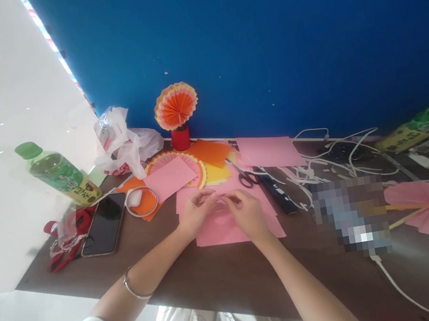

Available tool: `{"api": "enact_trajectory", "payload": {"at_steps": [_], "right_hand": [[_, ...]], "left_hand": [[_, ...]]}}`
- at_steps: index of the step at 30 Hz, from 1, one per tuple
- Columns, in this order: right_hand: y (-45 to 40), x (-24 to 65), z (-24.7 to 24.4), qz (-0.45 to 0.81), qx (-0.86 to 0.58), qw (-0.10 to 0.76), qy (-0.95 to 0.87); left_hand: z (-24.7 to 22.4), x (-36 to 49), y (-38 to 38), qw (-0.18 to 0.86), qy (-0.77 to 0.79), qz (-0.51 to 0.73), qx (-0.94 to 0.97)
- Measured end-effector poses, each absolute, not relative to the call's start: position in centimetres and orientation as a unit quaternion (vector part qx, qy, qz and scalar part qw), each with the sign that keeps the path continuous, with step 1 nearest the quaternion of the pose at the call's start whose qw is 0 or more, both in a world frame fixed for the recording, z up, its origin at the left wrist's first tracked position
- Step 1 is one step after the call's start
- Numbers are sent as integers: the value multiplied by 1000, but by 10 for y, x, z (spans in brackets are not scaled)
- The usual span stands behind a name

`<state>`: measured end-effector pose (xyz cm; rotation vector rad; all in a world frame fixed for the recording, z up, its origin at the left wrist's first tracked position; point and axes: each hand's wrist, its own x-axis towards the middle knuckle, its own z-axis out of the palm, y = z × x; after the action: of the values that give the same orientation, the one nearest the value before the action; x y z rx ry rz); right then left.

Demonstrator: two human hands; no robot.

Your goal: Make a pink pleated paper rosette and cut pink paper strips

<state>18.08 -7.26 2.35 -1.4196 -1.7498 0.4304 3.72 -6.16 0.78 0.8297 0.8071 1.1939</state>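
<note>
Two hands, your left hand (199, 211) and right hand (248, 212), meet with narrow fingertips above the pink sheets (210, 234) on the worktop (168, 276); whether they grip anything, you cannot tell here. Beyond them lie the scissors (246, 178); farther out, a pleated rosette (177, 108) tops a red holder (181, 140). Leftward are your phone (105, 225) and a green-capped bottle (61, 174).

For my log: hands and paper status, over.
Left hand, right hand close together over pink sheets. Grip unclear. Scissors lie just beyond, near right hand.
</note>
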Motion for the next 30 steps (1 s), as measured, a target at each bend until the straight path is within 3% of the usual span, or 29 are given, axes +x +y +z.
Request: {"api": "enact_trajectory", "payload": {"at_steps": [4,11,21,30], "right_hand": [[-74,179,23,167,-560,417,-696],[-75,176,25,197,-559,425,-684],[-77,182,35,225,-574,446,-649],[-74,183,35,284,-580,447,-619]], "left_hand": [[5,39,-61,606,406,526,438],[8,34,-60,579,417,528,461],[11,35,-60,672,350,507,410],[13,37,-62,651,354,523,421]]}}
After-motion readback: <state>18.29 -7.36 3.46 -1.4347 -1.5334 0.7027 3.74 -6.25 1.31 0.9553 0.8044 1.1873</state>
